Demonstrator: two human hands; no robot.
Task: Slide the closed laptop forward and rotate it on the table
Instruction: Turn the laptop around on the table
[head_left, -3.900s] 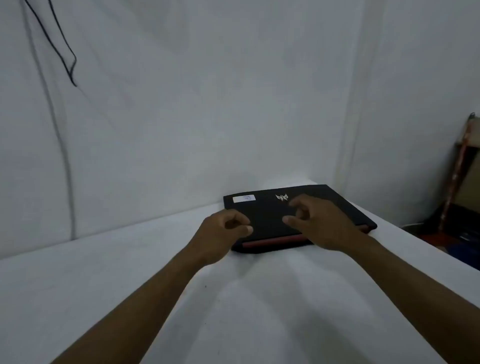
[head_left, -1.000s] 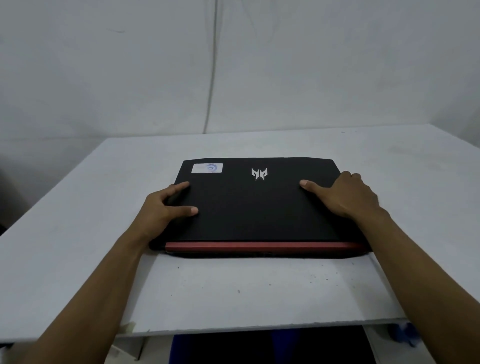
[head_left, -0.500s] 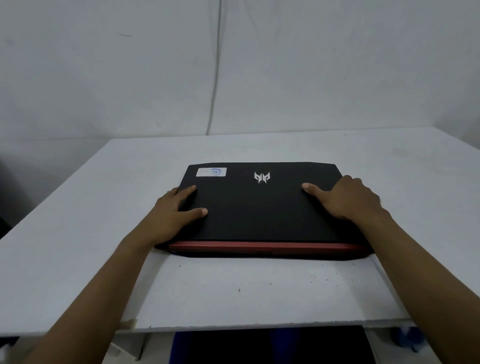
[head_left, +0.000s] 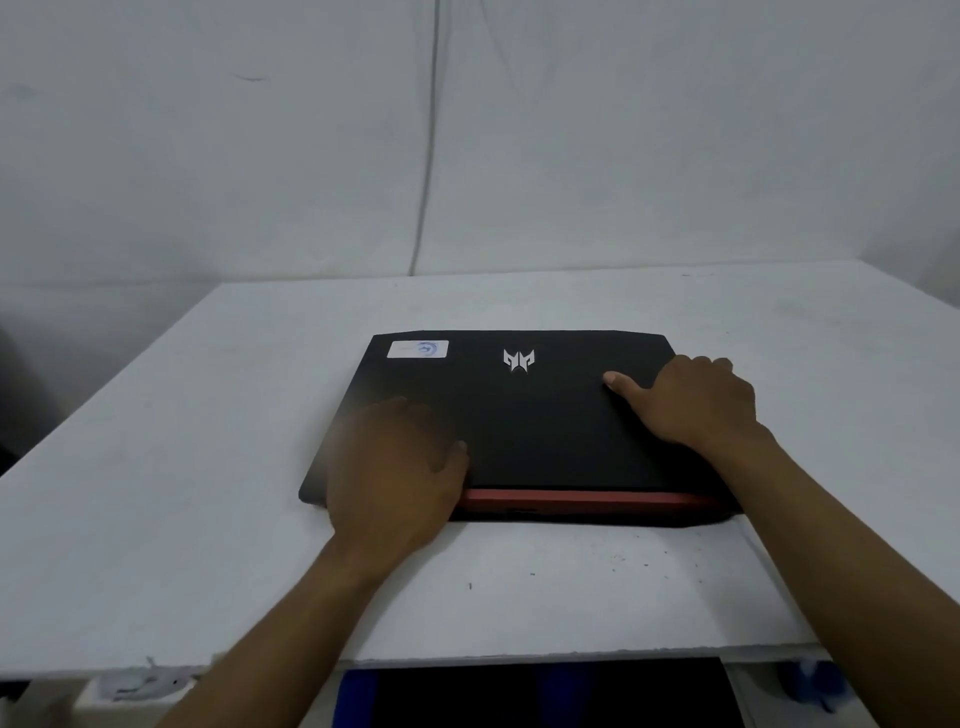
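On a white tabletop, a closed black laptop lies square near the front edge, left hand flat on its near corner, right hand spread over its side; uneven pressure could let either palm slip mid-turn.

My left hand has slipped off the laptop's left edge, in toward my right hand, and now lies blurred over the near-left part of the lid.

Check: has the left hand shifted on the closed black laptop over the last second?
Yes. The left hand slid from the laptop's left edge toward the near red strip.
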